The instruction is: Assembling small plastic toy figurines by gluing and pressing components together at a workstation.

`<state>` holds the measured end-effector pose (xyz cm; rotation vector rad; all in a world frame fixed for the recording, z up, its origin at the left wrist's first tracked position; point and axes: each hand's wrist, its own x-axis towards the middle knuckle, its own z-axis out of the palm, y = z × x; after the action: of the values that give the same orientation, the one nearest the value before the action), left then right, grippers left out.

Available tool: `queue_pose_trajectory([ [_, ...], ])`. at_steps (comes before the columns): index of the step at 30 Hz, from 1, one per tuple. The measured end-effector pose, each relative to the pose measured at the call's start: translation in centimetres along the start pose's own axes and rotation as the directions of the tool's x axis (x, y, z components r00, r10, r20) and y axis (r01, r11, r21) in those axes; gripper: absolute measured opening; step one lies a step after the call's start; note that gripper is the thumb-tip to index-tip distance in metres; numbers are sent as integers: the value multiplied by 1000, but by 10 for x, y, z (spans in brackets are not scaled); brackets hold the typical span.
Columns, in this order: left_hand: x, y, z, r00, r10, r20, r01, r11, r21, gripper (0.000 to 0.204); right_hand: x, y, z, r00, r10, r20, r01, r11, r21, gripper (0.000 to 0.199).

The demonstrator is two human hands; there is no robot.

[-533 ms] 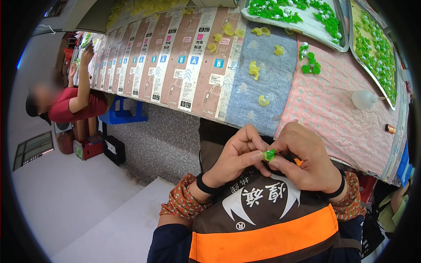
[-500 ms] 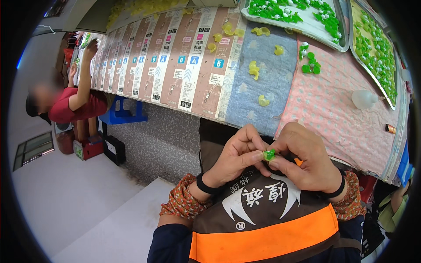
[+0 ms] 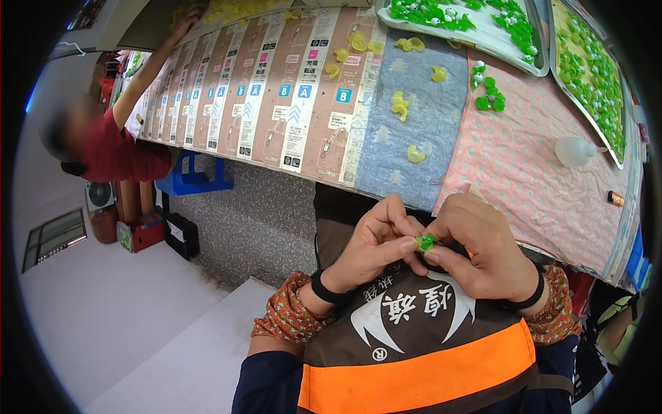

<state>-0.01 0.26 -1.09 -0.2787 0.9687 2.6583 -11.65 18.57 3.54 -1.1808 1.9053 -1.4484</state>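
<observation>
The worktop [image 3: 524, 179] runs across the upper half of the view, covered with flattened brown cartons [image 3: 276, 90] at the left, a blue cloth [image 3: 414, 110] in the middle and a pink dotted cloth [image 3: 538, 159] at the right. Yellow pieces [image 3: 400, 103] lie scattered on the blue cloth, a few green pieces [image 3: 488, 93] on the pink one. Two metal trays [image 3: 483, 38] of green pieces sit along the far edge. A clear bulb-shaped thing [image 3: 574, 150] rests on the pink cloth near the right tray.

Below the worktop's near edge the speckled floor [image 3: 255, 221] and a pale step [image 3: 138, 310] lie open to the left. A blue stool [image 3: 196, 179] stands under the worktop. Another person [image 3: 110, 148] in red sits far left, one arm reaching up onto the cartons.

The left hand [image 3: 376, 245] and right hand [image 3: 476, 252] meet just off the worktop edge, above an orange-striped vest [image 3: 420, 359]. Both grips are closed, fingertips pinching one small green part [image 3: 425, 242] between them.
</observation>
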Motion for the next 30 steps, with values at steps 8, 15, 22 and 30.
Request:
queue_pose_trajectory([
  [8, 2, -3, 0, 1000, -1, -9, 1, 1000, -26, 18, -2, 2, 1, 999, 20, 28, -21, 999, 24, 20],
  [15, 3, -5, 0, 1000, 7, -9, -7, 999, -51, 19, -2, 2, 1, 999, 23, 39, -24, 999, 30, 20],
  [22, 4, -6, -1, 1000, -3, -14, 2, 998, -59, 20, -3, 4, 2, 998, 37, 42, -39, 997, 65, 20],
  [30, 4, -7, -1, 1000, -11, -18, 9, 997, -73, 20, -3, 4, 1, 998, 42, 47, -45, 997, 66, 21],
])
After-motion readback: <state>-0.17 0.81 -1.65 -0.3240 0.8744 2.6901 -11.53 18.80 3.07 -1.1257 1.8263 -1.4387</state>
